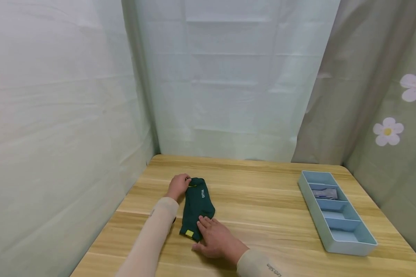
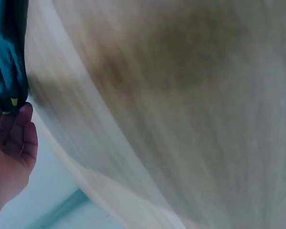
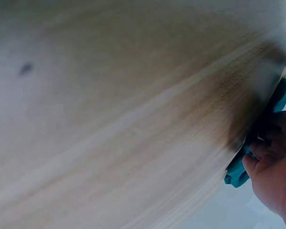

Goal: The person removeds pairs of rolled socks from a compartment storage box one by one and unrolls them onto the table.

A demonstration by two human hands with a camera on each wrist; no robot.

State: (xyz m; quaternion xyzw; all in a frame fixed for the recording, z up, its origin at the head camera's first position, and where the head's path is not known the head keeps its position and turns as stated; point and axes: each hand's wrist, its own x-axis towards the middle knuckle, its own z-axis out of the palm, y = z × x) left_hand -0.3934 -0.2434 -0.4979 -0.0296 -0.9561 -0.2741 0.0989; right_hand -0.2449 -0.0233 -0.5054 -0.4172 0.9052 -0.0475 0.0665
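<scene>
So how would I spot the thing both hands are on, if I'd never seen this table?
Start at the wooden table and look to its left half, away from the pale blue divided tray on the right. There lies a dark green sock, with the left hand gripping its far end and the right hand resting on its near end. It is the only dark fabric piece, with a small yellow tag.
</scene>
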